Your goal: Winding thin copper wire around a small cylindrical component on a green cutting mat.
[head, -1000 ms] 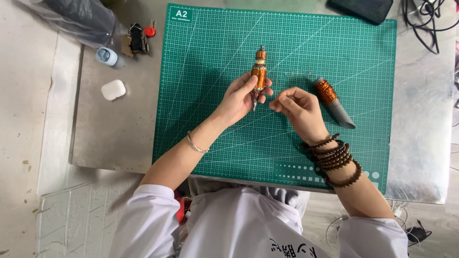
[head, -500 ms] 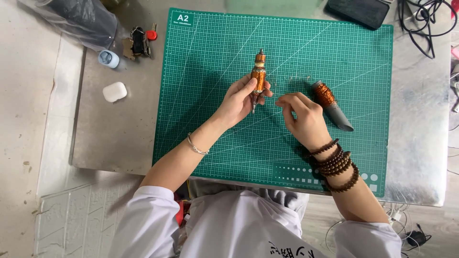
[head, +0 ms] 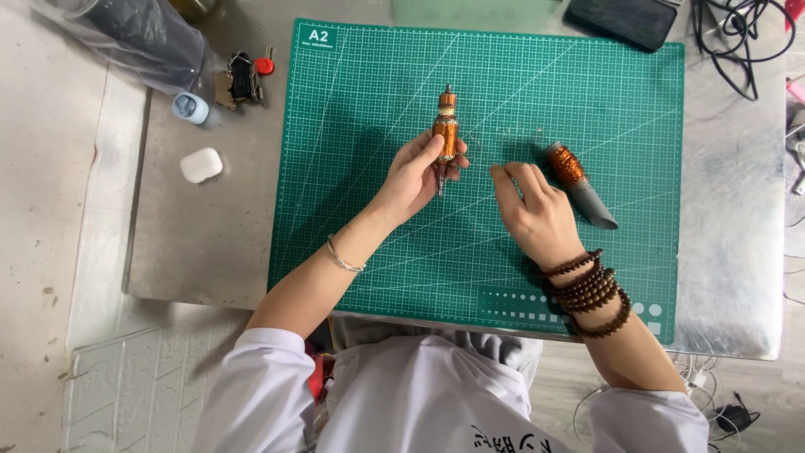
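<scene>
Winding stage — left hand [head: 417,174] grips motor rotor [head: 445,134]; right hand [head: 537,214] fingertips pinched, seemingly on thin wire — next needs steady tension.

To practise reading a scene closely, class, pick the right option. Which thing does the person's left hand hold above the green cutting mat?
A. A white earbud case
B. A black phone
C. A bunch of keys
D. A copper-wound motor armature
D: the left hand grips the copper-wound motor armature upright over the green cutting mat, while the white earbud case and the keys lie off the mat to the left.
</scene>
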